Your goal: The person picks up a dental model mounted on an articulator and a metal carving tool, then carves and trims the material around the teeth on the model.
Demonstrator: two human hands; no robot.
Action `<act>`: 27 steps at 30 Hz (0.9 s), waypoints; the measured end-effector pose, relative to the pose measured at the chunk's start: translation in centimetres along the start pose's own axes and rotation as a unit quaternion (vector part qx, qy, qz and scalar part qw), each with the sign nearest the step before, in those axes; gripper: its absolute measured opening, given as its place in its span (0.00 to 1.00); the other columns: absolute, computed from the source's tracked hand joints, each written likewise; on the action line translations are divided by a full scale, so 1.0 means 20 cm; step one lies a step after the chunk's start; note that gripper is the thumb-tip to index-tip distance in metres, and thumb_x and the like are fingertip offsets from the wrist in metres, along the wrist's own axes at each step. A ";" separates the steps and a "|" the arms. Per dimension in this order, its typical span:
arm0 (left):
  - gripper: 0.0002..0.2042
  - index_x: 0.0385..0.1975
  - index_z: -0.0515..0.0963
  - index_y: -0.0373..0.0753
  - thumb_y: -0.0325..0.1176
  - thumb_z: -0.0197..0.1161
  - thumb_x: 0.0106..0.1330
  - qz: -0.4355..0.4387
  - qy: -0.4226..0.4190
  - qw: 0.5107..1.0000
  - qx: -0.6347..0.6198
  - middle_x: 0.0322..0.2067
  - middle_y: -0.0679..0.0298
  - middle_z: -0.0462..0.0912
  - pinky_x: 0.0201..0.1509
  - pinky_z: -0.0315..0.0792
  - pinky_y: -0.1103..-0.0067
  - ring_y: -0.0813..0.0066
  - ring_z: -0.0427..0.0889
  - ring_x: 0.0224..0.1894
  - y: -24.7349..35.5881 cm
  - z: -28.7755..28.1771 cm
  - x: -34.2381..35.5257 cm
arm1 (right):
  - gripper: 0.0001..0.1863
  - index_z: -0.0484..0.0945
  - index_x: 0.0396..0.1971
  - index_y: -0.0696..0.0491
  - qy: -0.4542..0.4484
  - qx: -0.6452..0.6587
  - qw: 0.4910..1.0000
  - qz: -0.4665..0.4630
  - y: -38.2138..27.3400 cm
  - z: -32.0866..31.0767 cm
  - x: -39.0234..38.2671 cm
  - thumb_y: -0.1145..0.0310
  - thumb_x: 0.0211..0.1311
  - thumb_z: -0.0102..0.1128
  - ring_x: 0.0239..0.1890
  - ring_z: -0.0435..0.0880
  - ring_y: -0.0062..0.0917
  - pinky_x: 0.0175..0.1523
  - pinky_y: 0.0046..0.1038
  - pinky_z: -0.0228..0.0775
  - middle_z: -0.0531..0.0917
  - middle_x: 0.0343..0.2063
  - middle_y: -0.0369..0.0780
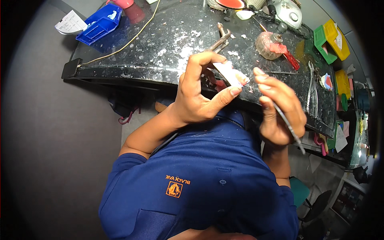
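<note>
My left hand is closed around a small white plaster piece, which looks like a dental cast, gripped between thumb and fingers just above the table's near edge. Some pink material shows by the cast, partly covered by the fingers. To its right, my right hand holds a thin metal hand tool, like a wax carver, pinched between thumb and fingers. One end of the carver slants down toward my body; its other end is hidden by the hand. The carver and the cast appear apart.
Beyond my hands, the dark, white-speckled table bears a metal plier-like tool and a round glass burner with red wax. Metal tweezers and another dental cast lie right. A blue bin and cord are left.
</note>
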State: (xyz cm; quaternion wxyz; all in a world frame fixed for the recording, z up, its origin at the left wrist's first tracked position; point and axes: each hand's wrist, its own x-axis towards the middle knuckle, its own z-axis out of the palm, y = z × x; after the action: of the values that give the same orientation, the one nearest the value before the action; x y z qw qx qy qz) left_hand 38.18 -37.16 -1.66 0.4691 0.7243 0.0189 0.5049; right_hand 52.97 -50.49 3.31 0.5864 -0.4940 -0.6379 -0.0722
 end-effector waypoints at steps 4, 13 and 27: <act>0.28 0.56 0.67 0.31 0.30 0.78 0.62 0.069 0.031 0.995 0.069 0.43 0.54 0.85 0.47 0.80 0.78 0.72 0.87 0.41 -0.04 0.00 -0.01 | 0.09 0.85 0.43 0.65 -0.029 -0.031 0.999 -0.026 0.00 0.03 -0.02 0.80 0.64 0.70 0.46 0.91 0.43 0.54 0.37 0.85 0.88 0.41 0.52; 0.30 0.54 0.68 0.32 0.30 0.82 0.58 0.107 0.061 0.992 0.036 0.43 0.53 0.84 0.41 0.79 0.81 0.75 0.86 0.38 -0.07 0.01 -0.02 | 0.09 0.85 0.44 0.65 -0.039 -0.053 0.997 -0.034 -0.04 0.04 -0.02 0.80 0.64 0.69 0.51 0.90 0.46 0.57 0.41 0.85 0.88 0.43 0.52; 0.31 0.53 0.72 0.34 0.34 0.84 0.55 0.074 0.083 0.990 0.092 0.41 0.58 0.87 0.35 0.75 0.85 0.80 0.85 0.34 -0.06 0.01 -0.05 | 0.09 0.83 0.47 0.66 -0.055 -0.085 0.994 -0.032 -0.04 0.06 -0.03 0.80 0.70 0.63 0.53 0.88 0.48 0.62 0.44 0.83 0.87 0.45 0.55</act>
State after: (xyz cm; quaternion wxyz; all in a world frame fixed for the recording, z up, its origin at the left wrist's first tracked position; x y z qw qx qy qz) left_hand 38.35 -37.01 -3.20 0.3588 0.7193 0.0504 0.5928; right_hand 51.53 -50.48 2.87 0.5034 -0.5245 -0.6765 -0.1178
